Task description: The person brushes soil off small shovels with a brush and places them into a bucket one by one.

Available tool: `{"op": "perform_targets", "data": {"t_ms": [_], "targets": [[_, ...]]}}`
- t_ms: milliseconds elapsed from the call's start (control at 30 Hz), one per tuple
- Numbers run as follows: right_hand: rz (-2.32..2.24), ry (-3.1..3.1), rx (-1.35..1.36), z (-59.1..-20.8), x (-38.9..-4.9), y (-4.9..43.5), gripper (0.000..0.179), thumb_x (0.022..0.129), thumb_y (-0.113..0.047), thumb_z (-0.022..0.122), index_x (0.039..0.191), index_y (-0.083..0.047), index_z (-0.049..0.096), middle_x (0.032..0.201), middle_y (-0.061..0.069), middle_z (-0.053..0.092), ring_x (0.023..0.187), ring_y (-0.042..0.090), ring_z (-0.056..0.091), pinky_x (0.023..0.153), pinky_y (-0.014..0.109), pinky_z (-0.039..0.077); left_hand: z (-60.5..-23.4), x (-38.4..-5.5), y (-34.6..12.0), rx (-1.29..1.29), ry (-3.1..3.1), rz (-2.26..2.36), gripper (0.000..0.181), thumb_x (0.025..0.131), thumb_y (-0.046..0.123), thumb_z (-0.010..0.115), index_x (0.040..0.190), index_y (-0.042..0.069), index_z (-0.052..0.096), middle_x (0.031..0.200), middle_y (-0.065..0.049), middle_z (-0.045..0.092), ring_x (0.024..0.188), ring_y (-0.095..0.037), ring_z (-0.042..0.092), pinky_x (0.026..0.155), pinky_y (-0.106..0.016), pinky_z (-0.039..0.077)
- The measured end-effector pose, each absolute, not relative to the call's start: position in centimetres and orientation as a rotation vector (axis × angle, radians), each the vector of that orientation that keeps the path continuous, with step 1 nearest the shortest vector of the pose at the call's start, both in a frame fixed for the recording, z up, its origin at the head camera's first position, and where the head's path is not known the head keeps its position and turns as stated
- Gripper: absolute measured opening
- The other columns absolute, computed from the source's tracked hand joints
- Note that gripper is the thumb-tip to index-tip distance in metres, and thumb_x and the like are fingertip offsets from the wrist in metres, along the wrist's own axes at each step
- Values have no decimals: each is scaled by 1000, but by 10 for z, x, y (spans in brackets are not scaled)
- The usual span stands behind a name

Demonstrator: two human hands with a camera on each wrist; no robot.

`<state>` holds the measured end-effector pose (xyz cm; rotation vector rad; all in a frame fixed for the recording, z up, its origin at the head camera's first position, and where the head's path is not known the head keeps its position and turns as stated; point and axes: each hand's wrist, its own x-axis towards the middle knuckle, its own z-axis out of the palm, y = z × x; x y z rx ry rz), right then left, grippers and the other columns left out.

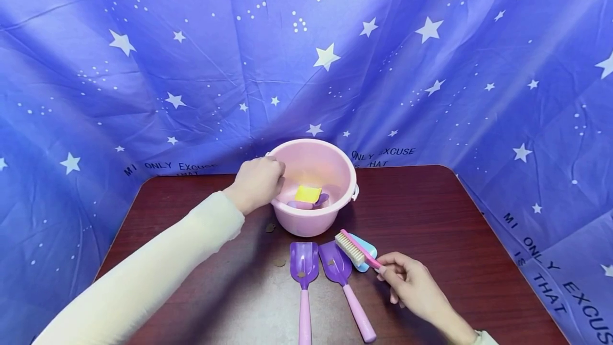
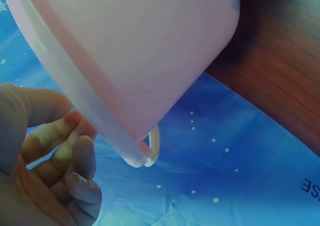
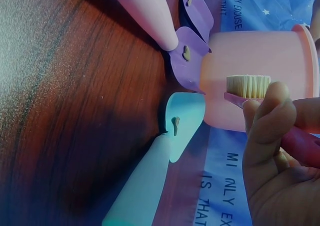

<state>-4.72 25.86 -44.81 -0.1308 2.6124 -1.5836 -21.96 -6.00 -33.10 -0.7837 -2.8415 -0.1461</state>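
My left hand [image 1: 258, 180] grips the rim of a pink bucket [image 1: 307, 223] at its left side, thumb and fingertips at the edge in the left wrist view. Inside the bucket lie a yellow piece [image 1: 308, 194] and a purple item, partly hidden by the front wall. My right hand [image 1: 414, 284] holds a pink-handled brush [image 1: 351, 249] with pale bristles. In the head view the brush overlaps a light blue toy shovel [image 3: 187, 113]. To its left lie two purple toy shovels with pink handles, the left shovel [image 1: 304, 260] and the right shovel [image 1: 337, 268].
Small brown bits lie on the shovels, and a few sit on the dark wooden table [image 1: 421, 201] left of them. A blue curtain [image 1: 268, 57] with white stars hangs behind the table and along its sides. The bucket has a white handle joint [image 1: 355, 192].
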Motion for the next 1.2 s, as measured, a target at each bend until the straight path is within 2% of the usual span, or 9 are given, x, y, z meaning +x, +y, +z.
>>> {"op": "perform_targets", "data": {"t_ms": [200, 400, 600, 833, 1033, 1200], "targets": [[-1579, 2613, -113, -447, -47, 260, 15, 93, -3, 57, 107, -5, 61, 76, 3, 64, 43, 13, 54, 35, 29, 43, -336, -203, -74, -793, -2728, -260, 15, 84, 16, 66, 73, 11, 57, 75, -7, 57, 68, -32, 62, 54, -47, 47], [-1582, 2608, -96, -444, -46, 261, 15, 92, -3, 57, 107, -4, 61, 73, 3, 63, 43, 13, 53, 36, 30, 43, -346, -187, -87, -797, -2665, -348, 13, 84, 15, 65, 75, 12, 55, 70, -2, 50, 60, -25, 56, 49, -41, 44], [-1563, 2601, -20, -442, -47, 260, 16, 90, -1, 57, 104, -7, 62, 71, 5, 62, 43, 14, 54, 36, 31, 43, -356, -171, -98, -801, -2633, -382, 15, 85, 19, 62, 74, 14, 53, 68, 1, 46, 57, -22, 52, 48, -38, 42], [-1553, 2615, -12, -442, -48, 262, 17, 90, 0, 57, 104, -9, 62, 69, 3, 61, 43, 15, 54, 36, 32, 44, -372, -153, -105, -778, -2682, -436, 15, 81, 20, 66, 73, 17, 54, 66, 7, 41, 55, -16, 48, 48, -34, 40], [-1559, 2626, -24, -441, -46, 262, 15, 91, -2, 59, 104, -7, 62, 69, 3, 60, 43, 15, 54, 36, 31, 44, -393, -135, -105, -768, -2717, -485, 15, 78, 22, 69, 74, 19, 55, 66, 11, 41, 54, -9, 44, 49, -30, 38], [-1550, 2643, -24, -440, -46, 263, 15, 91, -3, 59, 105, -7, 62, 67, 3, 60, 43, 15, 54, 37, 32, 44, -409, -119, -103, -756, -2732, -533, 14, 77, 22, 72, 76, 18, 59, 68, 11, 46, 56, -6, 46, 50, -30, 40]]}}
